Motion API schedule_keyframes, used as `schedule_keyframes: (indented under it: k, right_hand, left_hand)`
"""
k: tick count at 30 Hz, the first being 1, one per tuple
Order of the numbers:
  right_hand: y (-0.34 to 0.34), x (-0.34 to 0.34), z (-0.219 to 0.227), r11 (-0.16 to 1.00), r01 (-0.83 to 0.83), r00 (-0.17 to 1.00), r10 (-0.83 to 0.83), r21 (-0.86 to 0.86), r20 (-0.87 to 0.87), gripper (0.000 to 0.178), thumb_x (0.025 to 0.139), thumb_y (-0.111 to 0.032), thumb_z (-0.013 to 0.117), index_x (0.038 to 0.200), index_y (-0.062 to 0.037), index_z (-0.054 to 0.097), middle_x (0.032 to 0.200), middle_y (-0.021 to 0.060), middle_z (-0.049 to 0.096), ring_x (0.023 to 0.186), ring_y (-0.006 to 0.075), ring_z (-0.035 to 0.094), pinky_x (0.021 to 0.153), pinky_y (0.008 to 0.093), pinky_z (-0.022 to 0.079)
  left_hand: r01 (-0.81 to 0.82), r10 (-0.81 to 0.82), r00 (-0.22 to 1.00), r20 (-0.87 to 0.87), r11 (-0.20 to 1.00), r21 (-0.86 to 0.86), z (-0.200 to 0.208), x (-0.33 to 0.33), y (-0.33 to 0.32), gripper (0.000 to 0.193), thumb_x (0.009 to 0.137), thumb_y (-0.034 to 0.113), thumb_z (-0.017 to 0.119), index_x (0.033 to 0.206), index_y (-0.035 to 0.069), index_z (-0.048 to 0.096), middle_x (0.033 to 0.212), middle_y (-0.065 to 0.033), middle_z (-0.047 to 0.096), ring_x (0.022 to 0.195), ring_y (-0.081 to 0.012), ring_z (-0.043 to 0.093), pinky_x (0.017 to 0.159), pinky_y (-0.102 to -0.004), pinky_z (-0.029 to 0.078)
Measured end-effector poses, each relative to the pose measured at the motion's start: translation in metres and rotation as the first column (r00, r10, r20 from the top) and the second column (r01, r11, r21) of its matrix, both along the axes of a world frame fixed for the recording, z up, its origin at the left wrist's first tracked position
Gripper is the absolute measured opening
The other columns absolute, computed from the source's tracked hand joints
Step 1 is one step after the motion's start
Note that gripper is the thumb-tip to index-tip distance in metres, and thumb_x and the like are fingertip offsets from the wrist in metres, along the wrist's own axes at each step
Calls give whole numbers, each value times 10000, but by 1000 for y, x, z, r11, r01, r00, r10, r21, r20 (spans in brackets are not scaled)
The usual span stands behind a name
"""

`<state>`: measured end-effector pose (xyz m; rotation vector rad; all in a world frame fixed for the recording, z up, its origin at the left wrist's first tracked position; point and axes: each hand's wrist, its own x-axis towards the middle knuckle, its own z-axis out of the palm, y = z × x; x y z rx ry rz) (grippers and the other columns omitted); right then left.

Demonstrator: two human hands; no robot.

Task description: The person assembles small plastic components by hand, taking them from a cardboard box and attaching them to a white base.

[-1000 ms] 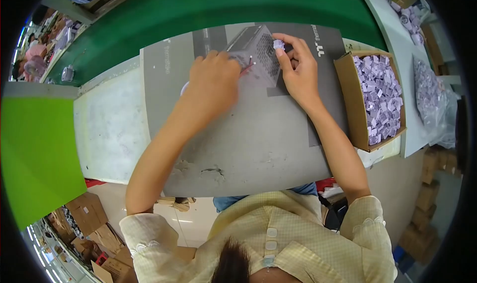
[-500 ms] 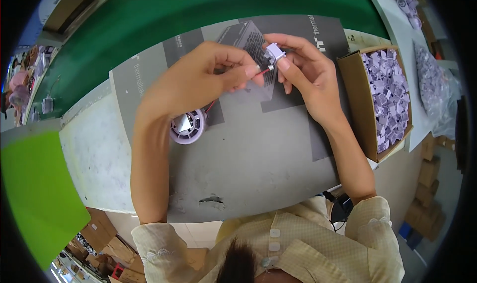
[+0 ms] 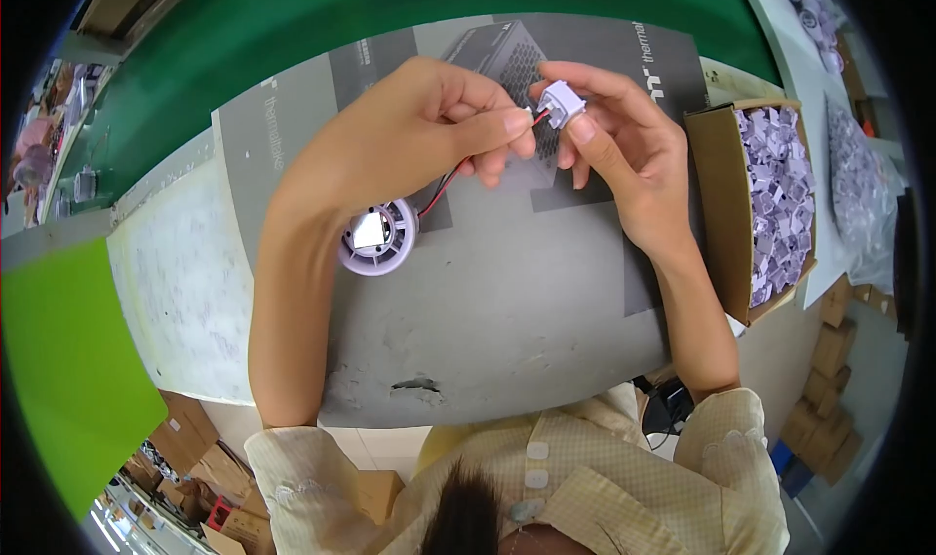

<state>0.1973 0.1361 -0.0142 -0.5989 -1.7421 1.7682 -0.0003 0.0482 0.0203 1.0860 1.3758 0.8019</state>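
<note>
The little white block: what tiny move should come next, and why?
Perhaps gently push the wires toward the little white block: the left hand pinches them right beside it, while the right hand holds the block. Whether they're fully in, I can't tell.

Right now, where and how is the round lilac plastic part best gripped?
The round lilac plastic part is probably best taken by its outer rim, from the near right: that edge is exposed, the left forearm crowds its left side, and thin red and black wires leave at upper right.

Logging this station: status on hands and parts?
Left hand pinching red-black wires. Right hand holding pale plastic piece. Round part on gray mat. No obstruction visible.
</note>
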Motion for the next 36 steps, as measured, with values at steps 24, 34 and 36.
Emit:
schedule_keyframes:
  k: [24, 34, 36]
  right_hand:
    - [-4, -4, -3, 877, 103, 991, -131, 470, 28, 315, 851, 50, 634, 1155, -21, 681, 994, 83, 692, 685, 107, 621, 552, 216, 497]
    - [-9, -6, -3, 810, 137, 987, -158, 570, -12, 303, 811, 41, 682, 1106, -26, 699, 1011, 111, 696, 685, 145, 623, 544, 230, 494]
    - [-9, -5, -2, 810, 143, 985, -171, 569, -5, 300, 809, 42, 684, 1101, -26, 700, 1010, 109, 697, 683, 145, 623, 543, 230, 493]
  left_hand:
    - [19, -21, 990, 140, 1000, 16, -1, -4, 0, 294, 943, 283, 637, 845, 12, 695, 656, -4, 602, 622, -84, 576, 618, -214, 422]
    - [-16, 14, 990, 138, 1000, 15, 1, -2, -4, 252, 937, 228, 657, 960, -9, 739, 763, -82, 715, 682, -82, 620, 639, -202, 442]
    - [-6, 1, 992, 122, 999, 40, 0, 0, -5, 249, 937, 225, 657, 963, -9, 740, 764, -83, 716, 684, -81, 621, 639, -203, 442]
